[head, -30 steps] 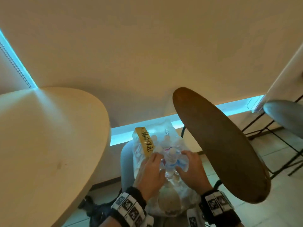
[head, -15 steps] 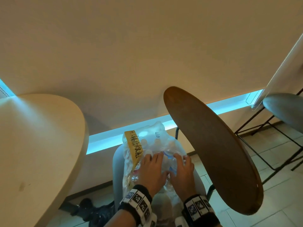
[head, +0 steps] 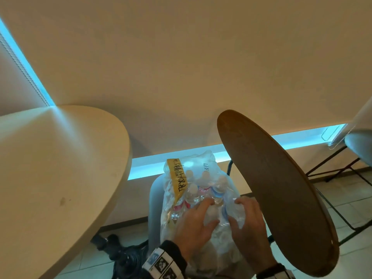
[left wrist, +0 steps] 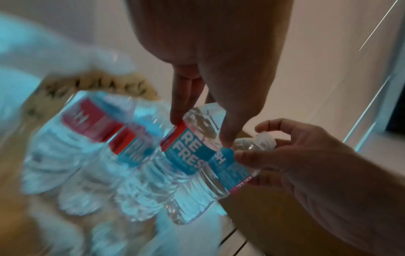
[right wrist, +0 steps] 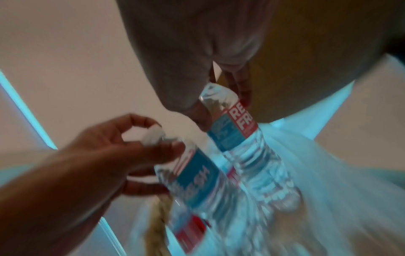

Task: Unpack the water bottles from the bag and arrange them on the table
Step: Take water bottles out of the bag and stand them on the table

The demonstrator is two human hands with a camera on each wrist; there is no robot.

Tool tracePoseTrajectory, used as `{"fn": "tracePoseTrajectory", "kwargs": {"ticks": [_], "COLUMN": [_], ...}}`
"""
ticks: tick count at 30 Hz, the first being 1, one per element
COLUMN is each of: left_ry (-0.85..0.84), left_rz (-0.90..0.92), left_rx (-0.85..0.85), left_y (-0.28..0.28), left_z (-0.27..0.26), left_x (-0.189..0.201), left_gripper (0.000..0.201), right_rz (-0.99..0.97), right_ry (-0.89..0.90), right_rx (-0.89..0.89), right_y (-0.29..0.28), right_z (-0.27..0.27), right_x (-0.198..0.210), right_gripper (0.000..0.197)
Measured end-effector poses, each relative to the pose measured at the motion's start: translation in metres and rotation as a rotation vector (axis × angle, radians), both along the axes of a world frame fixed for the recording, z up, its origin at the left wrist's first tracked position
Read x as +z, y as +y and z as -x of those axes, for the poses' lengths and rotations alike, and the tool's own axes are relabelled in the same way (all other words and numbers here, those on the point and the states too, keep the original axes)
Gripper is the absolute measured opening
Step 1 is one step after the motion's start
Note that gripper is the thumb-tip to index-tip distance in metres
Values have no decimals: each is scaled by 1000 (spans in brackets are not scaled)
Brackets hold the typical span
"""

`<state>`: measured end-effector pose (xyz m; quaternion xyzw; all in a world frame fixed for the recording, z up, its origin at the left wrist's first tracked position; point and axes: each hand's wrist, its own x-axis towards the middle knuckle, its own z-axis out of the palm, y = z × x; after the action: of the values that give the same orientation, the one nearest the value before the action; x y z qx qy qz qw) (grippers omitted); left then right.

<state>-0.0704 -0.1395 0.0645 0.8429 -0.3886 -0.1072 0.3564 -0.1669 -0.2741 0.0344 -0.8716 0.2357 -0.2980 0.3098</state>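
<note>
A clear plastic bag with a yellow handwritten tape strip stands on a grey chair between two tables. Several water bottles with red and blue labels stand packed in it. My left hand pinches one bottle just above its label, between thumb and fingers. My right hand grips the neighbouring bottle near its neck. In the left wrist view the right hand curls round a capped bottle top. Whether plastic lies between hands and bottles is unclear.
A cream round table stands close on the left. A brown round table rises on the right, its edge beside my right wrist. A grey stool with black wire legs sits far right. Dark cables lie on the tiled floor.
Half a second ago both hands lay close together over the bag's front. Now they are apart, each gripping a bottle top. The head view has swung slightly.
</note>
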Motion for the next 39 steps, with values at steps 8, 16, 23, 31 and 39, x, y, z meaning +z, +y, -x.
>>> {"fn": "tracePoseTrajectory", "kwargs": {"ticks": [8,16,23,31,39], "left_ry": [-57,-209,-280,-333,-272], "left_rz": [353,587,487,404,361], "left_rx": [225,364,638,919,950], "left_y": [86,197,282,341,355], "left_z": [19,27,5,-23,-29], "left_x": [144,252,272,259,261], "left_gripper": [49,48,49,45,51], "right_rz": [180,148,115,236,302], "right_ry": [-54,-300,-216,-121,-71], "right_rx": [254,622,993,1153,1220], "right_y": [25,101,185,275,311], "right_z": [11,-50,-134,-202,-229], "right_x": [205,308,323,311,308], "right_gripper": [65,60,50,50,52]}}
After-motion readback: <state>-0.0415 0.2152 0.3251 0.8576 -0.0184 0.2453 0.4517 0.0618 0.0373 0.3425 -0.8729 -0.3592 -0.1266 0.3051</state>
